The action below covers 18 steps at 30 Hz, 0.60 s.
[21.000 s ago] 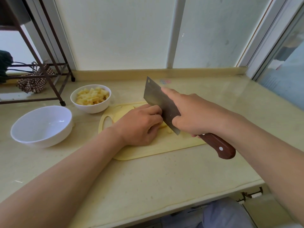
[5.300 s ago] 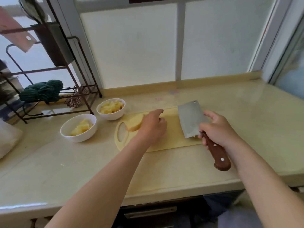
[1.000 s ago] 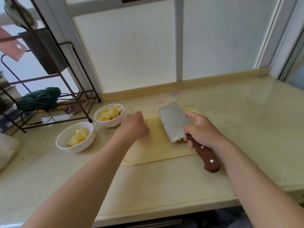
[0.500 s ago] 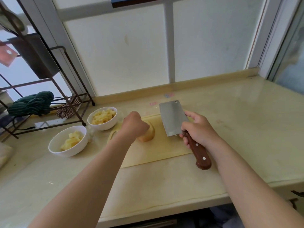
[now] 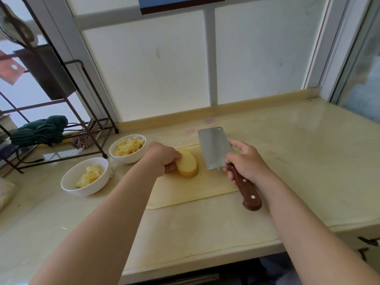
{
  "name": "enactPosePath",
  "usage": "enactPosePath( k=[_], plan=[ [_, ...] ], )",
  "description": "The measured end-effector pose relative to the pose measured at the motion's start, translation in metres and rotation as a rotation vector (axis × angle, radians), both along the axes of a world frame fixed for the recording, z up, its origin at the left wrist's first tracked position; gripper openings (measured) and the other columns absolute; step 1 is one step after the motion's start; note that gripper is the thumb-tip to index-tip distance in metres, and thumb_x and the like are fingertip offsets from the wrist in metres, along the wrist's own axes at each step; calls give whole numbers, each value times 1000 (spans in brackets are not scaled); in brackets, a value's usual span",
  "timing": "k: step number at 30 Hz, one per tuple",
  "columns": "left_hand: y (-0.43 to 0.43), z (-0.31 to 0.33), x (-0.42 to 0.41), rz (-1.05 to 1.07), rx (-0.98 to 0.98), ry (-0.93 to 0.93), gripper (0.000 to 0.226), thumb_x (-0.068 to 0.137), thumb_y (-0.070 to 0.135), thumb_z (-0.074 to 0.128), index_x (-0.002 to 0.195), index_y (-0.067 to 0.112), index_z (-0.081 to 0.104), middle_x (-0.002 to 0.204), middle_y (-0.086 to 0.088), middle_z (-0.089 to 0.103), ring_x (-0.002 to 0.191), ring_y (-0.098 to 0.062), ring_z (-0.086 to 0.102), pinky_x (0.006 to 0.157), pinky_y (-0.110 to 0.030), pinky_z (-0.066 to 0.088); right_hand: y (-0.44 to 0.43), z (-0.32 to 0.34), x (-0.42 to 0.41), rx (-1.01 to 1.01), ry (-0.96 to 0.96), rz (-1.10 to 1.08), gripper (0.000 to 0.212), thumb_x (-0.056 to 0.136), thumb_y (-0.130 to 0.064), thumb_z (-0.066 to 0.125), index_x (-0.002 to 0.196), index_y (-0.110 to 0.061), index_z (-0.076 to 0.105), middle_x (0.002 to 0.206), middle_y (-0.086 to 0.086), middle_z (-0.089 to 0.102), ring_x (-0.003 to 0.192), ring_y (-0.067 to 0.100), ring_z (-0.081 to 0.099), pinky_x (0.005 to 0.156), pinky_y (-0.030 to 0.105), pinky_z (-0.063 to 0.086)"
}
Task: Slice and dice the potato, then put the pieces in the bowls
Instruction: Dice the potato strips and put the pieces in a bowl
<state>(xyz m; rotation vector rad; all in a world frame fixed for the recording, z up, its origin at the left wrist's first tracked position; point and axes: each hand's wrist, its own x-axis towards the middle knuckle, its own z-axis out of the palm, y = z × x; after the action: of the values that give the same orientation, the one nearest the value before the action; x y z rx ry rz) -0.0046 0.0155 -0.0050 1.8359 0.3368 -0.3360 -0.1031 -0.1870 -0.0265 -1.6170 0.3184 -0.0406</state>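
A peeled potato half (image 5: pixel 187 165) lies on the pale yellow cutting board (image 5: pixel 191 192). My left hand (image 5: pixel 162 157) grips its left end. My right hand (image 5: pixel 246 161) holds the cleaver (image 5: pixel 213 148) by its brown wooden handle, blade flat and raised just right of the potato, not touching it. Two white bowls stand left of the board: the far bowl (image 5: pixel 128 148) is full of potato dice, the near bowl (image 5: pixel 85 176) holds a smaller heap.
A dark metal rack (image 5: pixel 61 112) with a green cloth (image 5: pixel 39 129) stands at the back left. A window wall runs behind the beige counter (image 5: pixel 308 161). The counter's front edge is close below my arms.
My left hand has drawn the potato half right toward the board's middle, so more of it shows. The cleaver stays raised beside it. My view has shifted slightly.
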Motion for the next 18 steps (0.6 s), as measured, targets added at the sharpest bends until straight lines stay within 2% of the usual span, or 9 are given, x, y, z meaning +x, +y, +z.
enactPosePath(
  k=[7,11,12,14,16,18],
  plan=[
    [-23,3,-13,-36,-104,7,25,81,-9,74,100,-2,59,104,-20,68,91,-31,71,61,-35,58,-9,6,-2,-38,11,-34,64,88,2,50,143,-31,51,57,7,62,42,20,53,42,26,46],
    [-33,0,-14,-71,-40,-71,28,81,-6,75,105,-4,60,99,-19,65,84,-31,71,67,-39,63,-25,19,-10,-252,10,-23,56,86,-1,46,135,-26,56,63,8,64,42,21,55,43,27,47],
    [-33,-3,-14,-98,43,-131,26,82,-3,76,103,-2,62,96,-18,66,80,-31,71,69,-40,63,-29,23,-12,-335,15,-11,59,86,-3,46,140,-26,53,71,8,67,43,21,58,44,27,47],
    [-30,-7,-10,-212,357,-321,24,84,11,74,105,5,64,98,-14,67,78,-28,71,72,-39,61,-31,28,-13,-490,49,15,72,86,-8,45,154,-28,40,92,9,69,46,20,64,47,27,49],
    [-28,-11,-7,-376,728,-518,31,87,27,67,114,13,64,107,-7,66,91,-25,66,76,-33,54,-26,33,-15,-579,78,52,79,86,-8,45,160,-31,29,102,6,67,49,19,68,51,31,54],
    [-24,-13,-5,-588,871,-667,36,88,36,64,120,19,64,117,-2,62,103,-22,59,84,-32,49,-17,38,-18,-630,79,88,79,85,-6,44,159,-32,30,104,2,64,50,20,70,57,38,61]
  ],
)
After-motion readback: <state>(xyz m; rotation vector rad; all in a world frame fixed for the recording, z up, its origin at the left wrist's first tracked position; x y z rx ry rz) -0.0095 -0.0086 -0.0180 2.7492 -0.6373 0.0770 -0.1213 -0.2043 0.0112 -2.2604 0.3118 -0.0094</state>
